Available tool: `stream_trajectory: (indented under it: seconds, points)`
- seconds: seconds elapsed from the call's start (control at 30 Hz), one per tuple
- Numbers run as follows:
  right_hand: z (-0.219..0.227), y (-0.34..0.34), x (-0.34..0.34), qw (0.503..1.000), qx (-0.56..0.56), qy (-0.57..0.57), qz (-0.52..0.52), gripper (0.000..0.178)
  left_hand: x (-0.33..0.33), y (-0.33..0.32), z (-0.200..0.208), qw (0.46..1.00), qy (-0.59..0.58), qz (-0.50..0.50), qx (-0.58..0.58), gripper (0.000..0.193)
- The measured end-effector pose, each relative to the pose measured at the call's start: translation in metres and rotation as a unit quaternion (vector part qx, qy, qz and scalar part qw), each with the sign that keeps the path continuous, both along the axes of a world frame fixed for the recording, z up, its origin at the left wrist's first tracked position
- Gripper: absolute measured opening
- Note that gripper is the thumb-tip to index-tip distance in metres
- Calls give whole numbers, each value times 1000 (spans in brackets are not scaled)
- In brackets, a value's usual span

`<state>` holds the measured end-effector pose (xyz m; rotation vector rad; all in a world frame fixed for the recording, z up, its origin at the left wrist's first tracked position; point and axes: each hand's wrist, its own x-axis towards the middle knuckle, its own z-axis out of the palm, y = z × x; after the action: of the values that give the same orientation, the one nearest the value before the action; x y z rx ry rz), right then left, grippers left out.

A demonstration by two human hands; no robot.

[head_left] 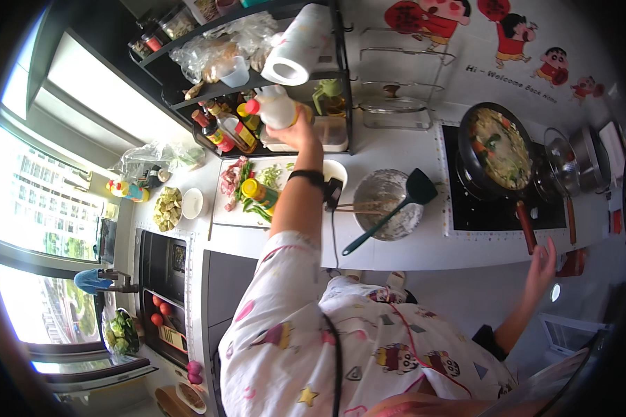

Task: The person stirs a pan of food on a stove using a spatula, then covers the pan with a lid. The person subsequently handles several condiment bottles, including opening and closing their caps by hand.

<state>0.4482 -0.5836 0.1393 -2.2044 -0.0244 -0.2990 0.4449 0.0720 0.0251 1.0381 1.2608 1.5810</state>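
Gripped in left hand (298,134) before far rack (342,90): tilted white bottle (277,110). Spread near pan handle (526,226): right hand (540,272).

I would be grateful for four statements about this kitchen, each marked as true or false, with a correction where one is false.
1. The left hand holds a white bottle with a red cap. True.
2. The pan on the stove is empty. False: there is food in the pan.
3. A green spatula lies across the bowl. True.
4. The right hand grips the green spatula. False: the right hand is open, near the handle of the pan.
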Motion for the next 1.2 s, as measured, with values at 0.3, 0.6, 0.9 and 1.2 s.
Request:
stream_trajectory:
  seconds: [0.3,0.6,0.9,1.2]
  points:
    - [22,-32,-91,976,-161,34,-139,46,38,84,-57,987,109,-96,67,107]
    - [1,-43,-110,979,-170,34,-105,44,53,122,-98,949,189,-242,70,79]
    - [-12,-22,-71,998,2,40,-50,49,45,86,-74,947,260,-187,26,60]
    - [-148,-99,89,967,235,76,-57,36,-9,40,-38,928,-46,-350,-122,20]
